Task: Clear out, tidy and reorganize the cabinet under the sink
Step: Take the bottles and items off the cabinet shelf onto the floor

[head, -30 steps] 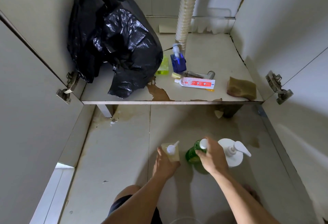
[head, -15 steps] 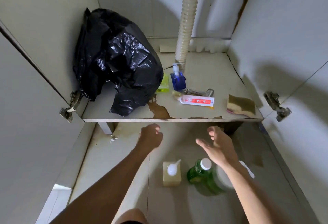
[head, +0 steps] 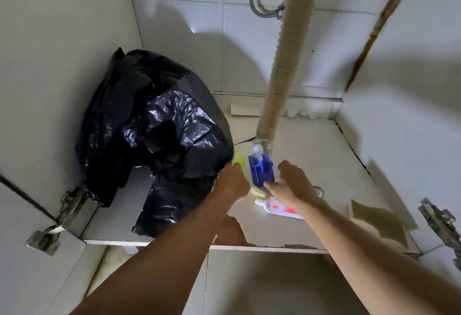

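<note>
A: The cabinet floor point(head: 311, 155) is a pale, chipped board between tiled walls, its front edge peeling. What sits at the left?

B: A black bag point(head: 159, 145) slumped into the back left corner, reaching almost to the front edge. Just right of it the person's left hand point(head: 233, 183) is curled at a yellow thing point(head: 239, 160) half tucked under the bag; the fingers are hidden, so whether it actually has hold cannot be told.

A: And the middle?

B: A blue pump bottle point(head: 260, 168) stands upright at the foot of the drain hose point(head: 284, 70), mid-board. The right hand point(head: 290, 183) is spread open, touching or nearly touching the bottle's right side, gripping nothing yet.

A: How should the person lift it?

B: Probably by wrapping the body low down rather than the pump head, then drawing it straight toward the front edge so it clears the hose. The tube point(head: 277, 208) lying under the right wrist could be swept off, so the arm ought to rise first.

A: The right side?

B: A sponge point(head: 376, 219) near the front right corner, well apart, likely a later pick.
</note>
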Motion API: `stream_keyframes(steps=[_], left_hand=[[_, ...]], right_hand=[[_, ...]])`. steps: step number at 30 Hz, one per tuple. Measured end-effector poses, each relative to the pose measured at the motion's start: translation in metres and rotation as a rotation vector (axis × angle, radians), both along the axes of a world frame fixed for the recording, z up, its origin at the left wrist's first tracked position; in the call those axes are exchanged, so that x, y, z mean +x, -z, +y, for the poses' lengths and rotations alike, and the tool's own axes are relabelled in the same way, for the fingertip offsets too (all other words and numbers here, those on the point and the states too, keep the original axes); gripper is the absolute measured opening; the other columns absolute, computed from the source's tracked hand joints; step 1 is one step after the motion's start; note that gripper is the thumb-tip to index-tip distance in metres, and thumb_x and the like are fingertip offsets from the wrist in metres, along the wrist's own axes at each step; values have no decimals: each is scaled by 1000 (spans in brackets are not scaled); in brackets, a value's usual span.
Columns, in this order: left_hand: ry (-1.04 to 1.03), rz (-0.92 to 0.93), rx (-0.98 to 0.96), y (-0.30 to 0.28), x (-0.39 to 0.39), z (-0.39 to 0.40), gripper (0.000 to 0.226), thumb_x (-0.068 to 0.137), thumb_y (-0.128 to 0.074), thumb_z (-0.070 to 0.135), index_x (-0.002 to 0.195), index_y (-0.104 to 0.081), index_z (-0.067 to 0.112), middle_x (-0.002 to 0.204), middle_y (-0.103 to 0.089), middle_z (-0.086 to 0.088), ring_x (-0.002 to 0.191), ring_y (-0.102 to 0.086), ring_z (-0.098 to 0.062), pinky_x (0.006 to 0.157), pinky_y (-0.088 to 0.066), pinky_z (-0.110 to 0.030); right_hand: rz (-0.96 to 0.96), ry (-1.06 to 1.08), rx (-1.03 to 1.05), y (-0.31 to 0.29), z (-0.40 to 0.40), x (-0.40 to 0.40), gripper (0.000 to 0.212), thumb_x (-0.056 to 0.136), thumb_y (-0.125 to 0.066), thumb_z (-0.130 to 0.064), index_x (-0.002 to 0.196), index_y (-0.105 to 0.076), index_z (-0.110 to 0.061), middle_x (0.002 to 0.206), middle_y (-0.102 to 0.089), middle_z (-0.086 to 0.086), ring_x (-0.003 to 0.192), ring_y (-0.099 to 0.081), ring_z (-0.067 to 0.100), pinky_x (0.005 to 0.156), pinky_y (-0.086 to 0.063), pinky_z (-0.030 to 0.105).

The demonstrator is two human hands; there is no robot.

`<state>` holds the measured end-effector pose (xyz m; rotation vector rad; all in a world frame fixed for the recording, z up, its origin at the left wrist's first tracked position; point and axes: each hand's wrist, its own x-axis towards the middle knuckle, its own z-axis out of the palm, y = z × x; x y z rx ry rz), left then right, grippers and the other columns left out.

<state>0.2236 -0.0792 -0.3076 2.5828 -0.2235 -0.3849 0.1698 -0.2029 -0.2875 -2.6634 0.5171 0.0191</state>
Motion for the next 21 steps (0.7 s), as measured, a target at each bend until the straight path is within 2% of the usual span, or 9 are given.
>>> stream_keyframes(steps=[2, 4, 8, 11, 13, 15, 18, 21], left_hand=[[-79, 25, 42, 6, 16, 1, 46, 89, -44, 9, 134, -44, 6, 140, -45, -15, 128, -44, -34, 104, -41, -42], [-127, 56, 68, 11, 28, 2, 48, 89, -48, 17, 136, -42, 10, 138, -47, -13, 127, -46, -33, 104, -41, -42], [-132, -2, 198, 19, 40, -2, 48, 91, -51, 37, 130, -45, 10, 133, -52, -11, 126, -46, -30, 102, -35, -41], [-145, -5, 172, 21, 45, -10, 65, 86, -60, 47, 132, -40, 6, 133, -52, -10, 125, -48, -30, 99, -39, -39], [-159, 20, 128, 21, 45, -16, 69, 84, -65, 41, 133, -38, 2, 133, -52, -12, 122, -53, -31, 92, -46, -38], [-199, 33, 92, 19, 46, -18, 63, 84, -65, 29, 133, -36, 1, 132, -52, -12, 120, -54, -32, 89, -48, -36], [-241, 89, 28, 13, 48, -16, 65, 83, -64, 22, 136, -32, 3, 134, -48, -13, 122, -51, -34, 95, -45, -38], [-204, 162, 8, 0, 43, -11, 82, 82, -65, 25, 146, -17, 4, 142, -41, -14, 127, -46, -33, 102, -43, -39]], right_hand=[[-22, -12, -103, 4, 4, 20, 36, 87, -59, -29, 111, -49, -6, 114, -59, 13, 103, -56, 30, 77, -43, 33], [-14, 8, -74, 9, 11, 33, 41, 87, -59, -33, 115, -47, -6, 117, -59, 12, 110, -55, 32, 84, -44, 35], [-12, 76, 38, 19, 17, 50, 42, 88, -58, -31, 118, -43, -7, 119, -59, 13, 111, -56, 33, 84, -43, 35], [-24, 91, 110, 22, 14, 54, 39, 87, -59, -26, 116, -43, -7, 116, -59, 13, 106, -58, 33, 78, -43, 33], [-57, 102, 158, 22, 12, 51, 37, 84, -62, -22, 111, -44, -6, 114, -59, 14, 102, -59, 33, 75, -43, 32], [-147, 120, 212, 17, 9, 44, 32, 82, -64, -23, 102, -43, -10, 109, -61, 12, 93, -59, 31, 74, -47, 34], [-271, 121, 253, 1, 6, 25, 34, 78, -67, -23, 97, -39, -16, 98, -59, 4, 83, -55, 26, 72, -50, 36], [-344, 113, 301, -20, 0, -3, 44, 74, -71, -25, 106, -42, -16, 96, -57, 0, 84, -58, 23, 73, -54, 38]])
